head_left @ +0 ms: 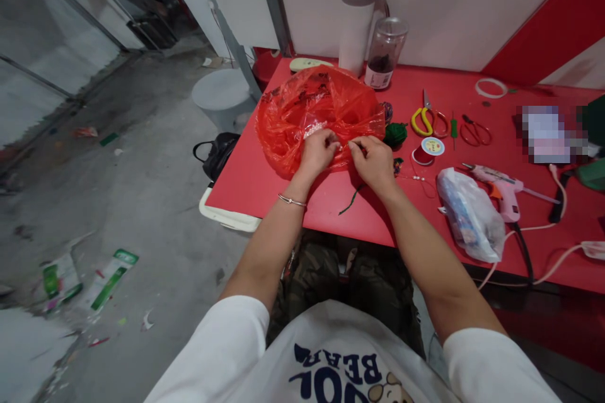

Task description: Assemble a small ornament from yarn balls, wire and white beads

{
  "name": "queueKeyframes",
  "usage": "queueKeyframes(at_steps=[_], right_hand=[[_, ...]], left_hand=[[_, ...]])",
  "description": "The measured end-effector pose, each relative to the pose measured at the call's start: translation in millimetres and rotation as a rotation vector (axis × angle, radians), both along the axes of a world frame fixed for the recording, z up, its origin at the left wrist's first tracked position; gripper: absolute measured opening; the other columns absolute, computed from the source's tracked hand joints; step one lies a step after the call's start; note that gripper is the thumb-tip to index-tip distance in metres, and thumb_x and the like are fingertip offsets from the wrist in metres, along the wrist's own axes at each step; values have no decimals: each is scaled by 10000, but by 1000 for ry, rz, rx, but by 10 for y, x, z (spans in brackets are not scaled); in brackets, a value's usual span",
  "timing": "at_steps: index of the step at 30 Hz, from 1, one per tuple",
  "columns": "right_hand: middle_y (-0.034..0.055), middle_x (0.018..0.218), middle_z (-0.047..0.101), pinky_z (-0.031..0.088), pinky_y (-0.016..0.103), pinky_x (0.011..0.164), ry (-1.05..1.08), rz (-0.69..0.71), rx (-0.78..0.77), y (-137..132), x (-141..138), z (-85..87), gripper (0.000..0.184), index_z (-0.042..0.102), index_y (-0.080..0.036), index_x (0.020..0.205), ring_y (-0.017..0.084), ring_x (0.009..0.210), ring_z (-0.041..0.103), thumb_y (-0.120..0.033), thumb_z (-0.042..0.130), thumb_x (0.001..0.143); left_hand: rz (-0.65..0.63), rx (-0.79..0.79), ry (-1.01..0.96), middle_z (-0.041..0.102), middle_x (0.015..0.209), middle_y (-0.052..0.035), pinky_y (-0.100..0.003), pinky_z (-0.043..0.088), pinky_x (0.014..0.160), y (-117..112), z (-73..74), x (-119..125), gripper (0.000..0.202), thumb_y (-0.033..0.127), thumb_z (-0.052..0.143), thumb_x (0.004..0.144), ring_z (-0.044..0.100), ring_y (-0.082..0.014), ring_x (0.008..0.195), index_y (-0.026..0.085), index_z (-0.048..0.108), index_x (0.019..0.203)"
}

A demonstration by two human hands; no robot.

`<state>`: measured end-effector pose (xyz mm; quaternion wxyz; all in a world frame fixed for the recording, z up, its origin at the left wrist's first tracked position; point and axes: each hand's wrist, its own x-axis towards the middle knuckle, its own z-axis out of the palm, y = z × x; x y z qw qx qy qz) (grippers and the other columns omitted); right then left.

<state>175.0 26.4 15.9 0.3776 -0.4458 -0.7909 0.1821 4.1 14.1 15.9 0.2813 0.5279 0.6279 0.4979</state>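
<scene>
one red plastic bag (283, 116) lies crumpled on the red table (250, 182), its inside mostly hidden; whitish, bead-like bits (314, 128) blur among its folds. the left hand (320, 148) curls over it, the right hand (372, 160) bends its fingers close by; whether either grips anything, i cannot tell. pixelation masks an item (548, 133) farther right.

The plastic bag (331, 104) is showing red with black print; the yarn ball (396, 135) is showing green, the trousers (314, 274) camouflage.
</scene>
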Motion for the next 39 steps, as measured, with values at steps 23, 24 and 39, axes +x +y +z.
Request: queueKeyframes(at_steps=[23,24,39], right_hand=[[55,843,799,457,327,703,-74,8,9,-65,-32,14,272,792,-225,940,206,707,672,-370,572,1003],[52,838,797,460,323,703,-61,24,6,-66,-36,13,266,791,-223,936,200,701,670,-357,570,997],[42,794,778,457,312,692,-46,26,18,-70,-52,2,258,780,-222,897,184,671,647,-341,564,974]], left_hand=[[-98,-310,-899,679,745,-12,-165,374,492,-39,131,-26,110,69,707,886,545,-52,546,138,638,837],[-110,-323,-966,677,734,-11,-156,375,481,-41,142,-34,121,56,717,880,546,-44,535,132,639,826],[-188,-353,-1125,673,734,-2,-121,298,404,-43,153,-49,139,25,757,850,491,-10,479,112,653,820]])
